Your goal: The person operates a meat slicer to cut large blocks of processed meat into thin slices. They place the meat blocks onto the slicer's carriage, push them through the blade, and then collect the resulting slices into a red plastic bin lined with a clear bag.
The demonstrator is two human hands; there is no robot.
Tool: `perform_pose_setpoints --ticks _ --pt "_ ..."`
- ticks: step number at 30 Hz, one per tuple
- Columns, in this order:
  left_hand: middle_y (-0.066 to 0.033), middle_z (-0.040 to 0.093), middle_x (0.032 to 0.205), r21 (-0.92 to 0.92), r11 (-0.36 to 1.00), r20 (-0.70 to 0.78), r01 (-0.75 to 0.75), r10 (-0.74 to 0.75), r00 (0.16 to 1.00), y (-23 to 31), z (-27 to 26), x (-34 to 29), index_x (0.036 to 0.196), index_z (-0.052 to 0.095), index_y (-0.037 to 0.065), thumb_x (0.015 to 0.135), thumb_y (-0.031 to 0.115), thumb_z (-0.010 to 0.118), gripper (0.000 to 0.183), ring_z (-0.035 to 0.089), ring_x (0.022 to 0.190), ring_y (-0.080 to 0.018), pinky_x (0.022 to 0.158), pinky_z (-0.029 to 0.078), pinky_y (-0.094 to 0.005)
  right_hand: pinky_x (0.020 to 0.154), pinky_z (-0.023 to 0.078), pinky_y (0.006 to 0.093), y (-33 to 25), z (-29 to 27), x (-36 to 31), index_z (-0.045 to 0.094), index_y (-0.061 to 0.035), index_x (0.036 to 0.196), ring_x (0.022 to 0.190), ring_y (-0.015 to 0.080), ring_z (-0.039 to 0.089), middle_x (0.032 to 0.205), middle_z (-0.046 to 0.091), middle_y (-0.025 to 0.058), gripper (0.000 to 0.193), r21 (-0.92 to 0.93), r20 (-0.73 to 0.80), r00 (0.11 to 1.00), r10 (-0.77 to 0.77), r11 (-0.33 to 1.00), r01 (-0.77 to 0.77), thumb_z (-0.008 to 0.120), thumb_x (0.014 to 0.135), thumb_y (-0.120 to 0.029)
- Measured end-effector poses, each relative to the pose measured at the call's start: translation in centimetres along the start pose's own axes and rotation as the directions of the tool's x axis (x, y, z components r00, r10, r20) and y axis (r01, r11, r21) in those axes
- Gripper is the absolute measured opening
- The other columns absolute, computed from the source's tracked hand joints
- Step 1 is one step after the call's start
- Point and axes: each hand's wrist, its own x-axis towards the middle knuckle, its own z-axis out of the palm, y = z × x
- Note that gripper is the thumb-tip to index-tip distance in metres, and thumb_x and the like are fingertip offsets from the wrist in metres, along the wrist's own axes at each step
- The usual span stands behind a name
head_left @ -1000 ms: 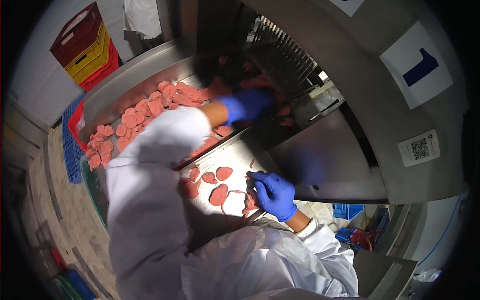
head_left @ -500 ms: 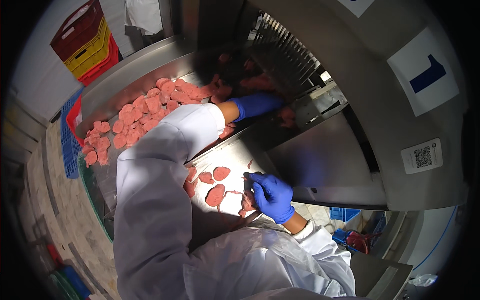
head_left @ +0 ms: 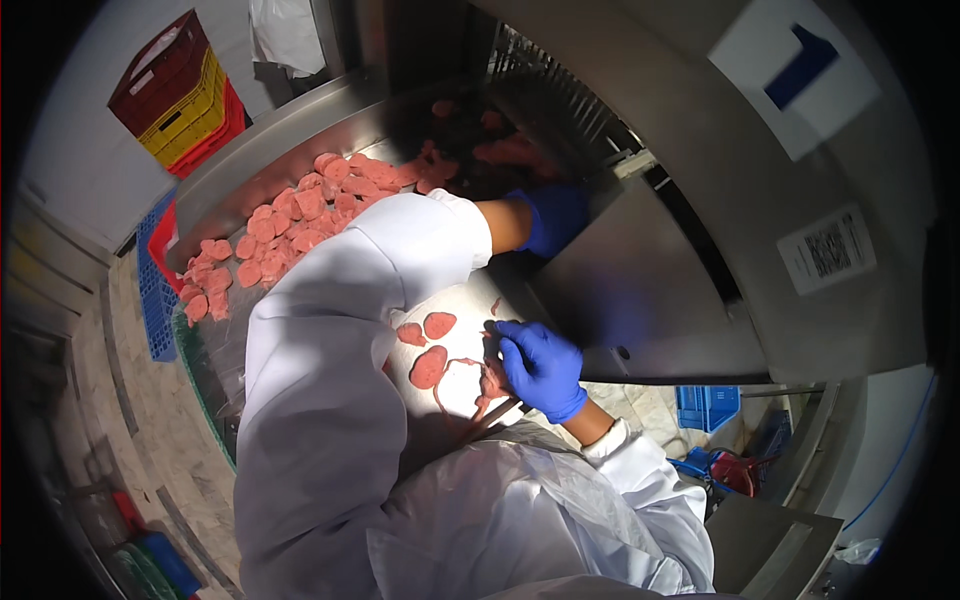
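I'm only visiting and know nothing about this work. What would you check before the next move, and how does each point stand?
1. Both hands gloved: ok. The left hand and right hand wear blue gloves.
2. Wrists covered: not ok. Bare skin shows between the white sleeves and the gloves.
3. Left fingers clear of the metal machine: cannot tell. They are in deep shadow.
4. Right hand's grip: cannot tell. Its fingers curl beside something dark.
5. Lit surface free of meat: not ok. Round slices lie on it.
6. Meat pile in a single layer: not ok. Pieces overlap.
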Motion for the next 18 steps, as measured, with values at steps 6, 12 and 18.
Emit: perform_pose_setpoints --ticks 6,12,18 --pt "-0.0180 0.069 0.092 -0.009 0.985 0.179 0.173 -0.168 0.969 2.4 -1.0 -3.5 0.095 0.072 0.007 0.078 0.024 0.062 0.027 0.066 0.088 -0.0363 0.080 0.052 -0.0425 0.060 0.051 0.0325 0.8 0.2 -0.3 0.069 -0.0088 0.097 0.067 0.0255 0.064 0.081 0.065 0.0083 0.015 0.057 -0.042 0.999 -0.029 0.998 0.031 0.063 0.084 -0.014" --pt "-0.0146 0.063 0.101 0.203 0.973 0.461 0.113 -0.197 0.865 7.5 -2.9 -11.8 0.105 0.063 0.003 0.075 0.012 0.060 0.031 0.061 0.097 -0.0332 0.083 0.050 -0.0410 0.062 0.051 0.0307 0.7 0.1 -0.6 0.068 -0.0063 0.101 0.067 0.0236 0.064 0.081 0.064 0.0102 0.017 0.195 -0.057 0.998 -0.025 0.980 0.036 0.063 0.085 -0.009" --pt "-0.0161 0.050 0.131 0.018 0.972 0.191 0.234 -0.233 0.954 12.3 -5.0 -21.6 0.123 0.056 0.003 0.083 0.018 0.057 0.042 0.049 0.119 -0.0306 0.099 0.042 -0.0386 0.077 0.049 0.0367 -0.9 -1.6 0.2 0.066 -0.0064 0.107 0.086 0.0284 0.060 0.092 0.061 0.0116 0.029 0.148 0.204 0.962 -0.181 0.977 0.152 0.068 0.081 -0.017"
